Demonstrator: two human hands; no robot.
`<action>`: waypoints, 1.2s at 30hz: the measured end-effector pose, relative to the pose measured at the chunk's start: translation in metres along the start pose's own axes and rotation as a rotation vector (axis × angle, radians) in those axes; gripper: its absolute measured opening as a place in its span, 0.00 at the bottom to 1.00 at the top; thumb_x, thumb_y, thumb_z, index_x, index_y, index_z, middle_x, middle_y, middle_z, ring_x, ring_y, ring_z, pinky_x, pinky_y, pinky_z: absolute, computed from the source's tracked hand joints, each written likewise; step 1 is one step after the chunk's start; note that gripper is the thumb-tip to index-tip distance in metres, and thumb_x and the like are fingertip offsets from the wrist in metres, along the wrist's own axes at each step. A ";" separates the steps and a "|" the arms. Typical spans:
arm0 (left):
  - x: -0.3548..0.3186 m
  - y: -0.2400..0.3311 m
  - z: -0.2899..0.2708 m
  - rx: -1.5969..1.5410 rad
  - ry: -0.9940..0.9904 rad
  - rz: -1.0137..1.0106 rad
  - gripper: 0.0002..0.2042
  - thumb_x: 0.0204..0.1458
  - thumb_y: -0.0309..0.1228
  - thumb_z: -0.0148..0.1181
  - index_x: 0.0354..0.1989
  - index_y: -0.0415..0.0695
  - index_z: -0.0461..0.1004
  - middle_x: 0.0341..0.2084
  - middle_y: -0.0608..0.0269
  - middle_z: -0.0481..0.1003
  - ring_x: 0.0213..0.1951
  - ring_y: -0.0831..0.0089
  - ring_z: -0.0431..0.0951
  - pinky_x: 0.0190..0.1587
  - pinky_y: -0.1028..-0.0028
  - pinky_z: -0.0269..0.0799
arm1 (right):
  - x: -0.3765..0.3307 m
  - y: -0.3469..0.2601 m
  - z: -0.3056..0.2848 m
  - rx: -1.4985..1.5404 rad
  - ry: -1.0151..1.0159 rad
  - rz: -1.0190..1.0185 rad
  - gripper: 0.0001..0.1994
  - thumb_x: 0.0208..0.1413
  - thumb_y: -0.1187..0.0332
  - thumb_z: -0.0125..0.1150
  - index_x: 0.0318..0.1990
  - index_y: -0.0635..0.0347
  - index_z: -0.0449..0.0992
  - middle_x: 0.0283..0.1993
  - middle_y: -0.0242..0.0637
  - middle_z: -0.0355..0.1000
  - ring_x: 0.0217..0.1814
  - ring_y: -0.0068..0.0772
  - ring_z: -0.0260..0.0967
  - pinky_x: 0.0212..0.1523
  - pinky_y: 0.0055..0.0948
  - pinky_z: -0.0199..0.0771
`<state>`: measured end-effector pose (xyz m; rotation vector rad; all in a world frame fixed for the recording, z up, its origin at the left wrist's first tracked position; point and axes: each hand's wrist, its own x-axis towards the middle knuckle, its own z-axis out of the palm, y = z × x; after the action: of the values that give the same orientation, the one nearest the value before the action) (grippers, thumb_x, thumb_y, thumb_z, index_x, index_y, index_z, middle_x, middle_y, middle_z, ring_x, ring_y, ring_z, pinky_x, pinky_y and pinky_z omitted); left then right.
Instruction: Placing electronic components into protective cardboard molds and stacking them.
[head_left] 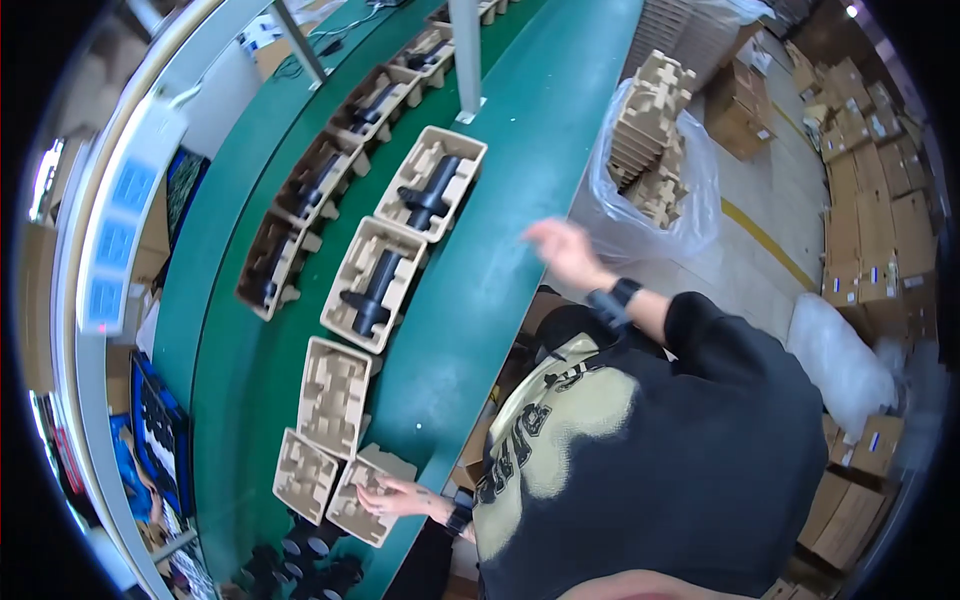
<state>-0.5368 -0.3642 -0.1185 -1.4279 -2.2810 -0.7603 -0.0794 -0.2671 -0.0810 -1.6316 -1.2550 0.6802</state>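
Note:
My left hand [398, 498] reaches over the side of a beige moulded-pulp tray [352, 523], its fingers on the tray's inner ridges; they look bent around part of it. Touching that tray are a smaller-looking pulp tray [302, 475] and a longer tray [333, 392], both without parts. Farther along the row, two trays [340, 305] each hold a black cylindrical part, one nearer [375, 295] and one farther [436, 192]. My right hand [565, 252] is in the air beside the bench edge, blurred, fingers stretched out, with nothing seen in it.
A second row of brown trays [270, 262] with dark parts runs along the green bench [480, 290]. Black parts [300, 565] lie at the near end. A metal post [467, 60] rises from the bench. Stacked pulp trays [645, 140] fill a plastic bag; cartons [880, 230] line the right.

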 end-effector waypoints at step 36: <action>-0.195 0.712 0.052 -1.155 -1.544 0.567 0.27 0.59 0.46 0.39 0.62 0.41 0.58 0.55 0.49 0.62 0.55 0.52 0.60 0.59 0.65 0.56 | 0.020 0.258 -0.336 1.125 0.412 0.713 0.30 0.61 0.41 0.34 0.65 0.46 0.55 0.64 0.38 0.58 0.61 0.43 0.62 0.55 0.52 0.67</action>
<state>0.1888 -0.2231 -0.0831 -4.0307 -1.6432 -0.9340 0.3205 -0.3726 -0.1748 -1.0837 0.1299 1.1213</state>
